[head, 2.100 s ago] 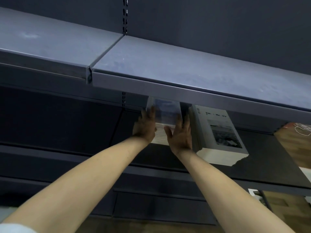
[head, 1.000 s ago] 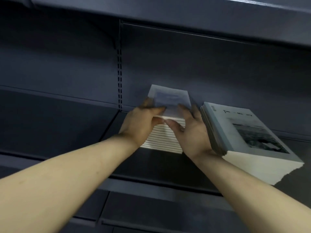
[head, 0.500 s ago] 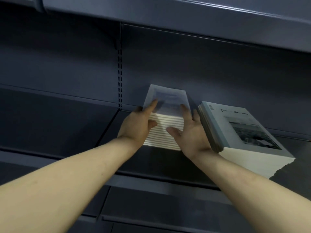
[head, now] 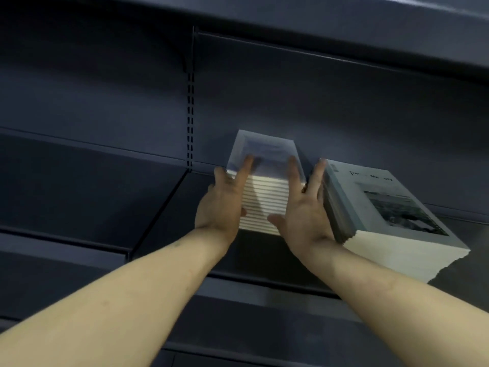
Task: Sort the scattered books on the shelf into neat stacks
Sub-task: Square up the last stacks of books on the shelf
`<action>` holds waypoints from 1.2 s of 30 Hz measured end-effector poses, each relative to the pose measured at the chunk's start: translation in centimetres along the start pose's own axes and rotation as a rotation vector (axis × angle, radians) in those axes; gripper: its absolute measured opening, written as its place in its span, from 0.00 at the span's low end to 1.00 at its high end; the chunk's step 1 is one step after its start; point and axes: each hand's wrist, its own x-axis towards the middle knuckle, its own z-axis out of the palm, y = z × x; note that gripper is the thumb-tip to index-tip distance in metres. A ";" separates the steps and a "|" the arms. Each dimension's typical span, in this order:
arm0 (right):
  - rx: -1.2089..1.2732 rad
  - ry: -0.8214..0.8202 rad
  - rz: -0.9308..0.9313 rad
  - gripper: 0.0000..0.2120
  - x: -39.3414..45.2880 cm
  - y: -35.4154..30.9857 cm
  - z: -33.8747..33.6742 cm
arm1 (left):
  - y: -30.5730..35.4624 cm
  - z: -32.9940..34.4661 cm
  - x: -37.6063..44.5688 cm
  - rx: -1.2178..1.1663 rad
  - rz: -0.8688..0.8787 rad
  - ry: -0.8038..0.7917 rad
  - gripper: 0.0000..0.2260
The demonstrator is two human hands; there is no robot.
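Observation:
A neat stack of small books (head: pixel 264 181) with a pale blue top cover stands on the dark shelf (head: pixel 158 223), near the back wall. My left hand (head: pixel 225 200) lies flat against the stack's left side, one finger reaching onto the top cover. My right hand (head: pixel 301 205) presses straight fingers against the stack's right side and top. To the right stands a second, wider stack of grey-covered books (head: pixel 391 215) with a dark photo on top, its lower pages uneven. My right hand's outer finger touches that stack's near left corner.
An upper shelf (head: pixel 317 27) overhangs the books. A slotted upright (head: pixel 190 107) runs down the back wall left of the small stack. Bare dark shelf extends to the left, and a lower shelf edge (head: pixel 238 290) crosses below my forearms.
My hands have slid a little forward along the small stack, fingers now straighter on its sides and top. The stacks themselves stay in place; earlier the view dropped below the upper shelf.

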 end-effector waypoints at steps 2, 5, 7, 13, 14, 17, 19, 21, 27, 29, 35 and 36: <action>-0.162 0.118 -0.110 0.62 -0.8 0.4 0.5 | -0.2 0.5 -0.6 -0.012 0.007 0.017 0.57; -0.236 0.168 -0.163 0.63 -0.9 1.1 1.7 | -0.9 1.2 -1.2 -0.120 -0.008 0.011 0.60; -0.234 0.186 -0.144 0.64 -0.4 1.0 2.6 | -1.2 1.9 -0.9 -0.141 0.029 0.030 0.56; -0.191 0.176 -0.079 0.66 -0.1 0.7 3.5 | -2.0 2.8 -0.4 -0.047 0.070 0.073 0.51; -0.168 0.171 -0.090 0.66 -0.3 0.7 3.2 | -1.9 2.6 -0.5 -0.044 0.067 0.060 0.51; 0.004 0.142 -0.108 0.63 -0.7 0.3 2.4 | -1.4 1.7 -0.7 -0.032 0.070 0.043 0.54; 0.129 0.187 -0.109 0.59 -0.8 -0.1 2.0 | -1.1 1.1 -0.6 0.028 0.101 0.078 0.57; 0.125 0.222 -0.112 0.56 -0.6 -0.3 1.6 | -0.8 0.4 -0.3 0.155 0.140 0.122 0.56; -0.145 0.234 -0.225 0.55 1.9 0.8 -1.2 | 1.0 -0.2 1.9 0.551 0.254 0.054 0.51; -0.008 0.136 -0.191 0.56 3.0 1.5 -1.9 | 1.4 -0.3 2.5 0.505 0.231 0.009 0.47; 0.216 -0.087 -0.106 0.48 4.7 1.4 -0.9 | 1.6 0.0 2.9 0.494 0.165 -0.014 0.41; 0.235 -0.099 -0.099 0.49 4.7 1.4 -0.9 | 1.7 0.1 2.9 0.500 0.159 -0.015 0.41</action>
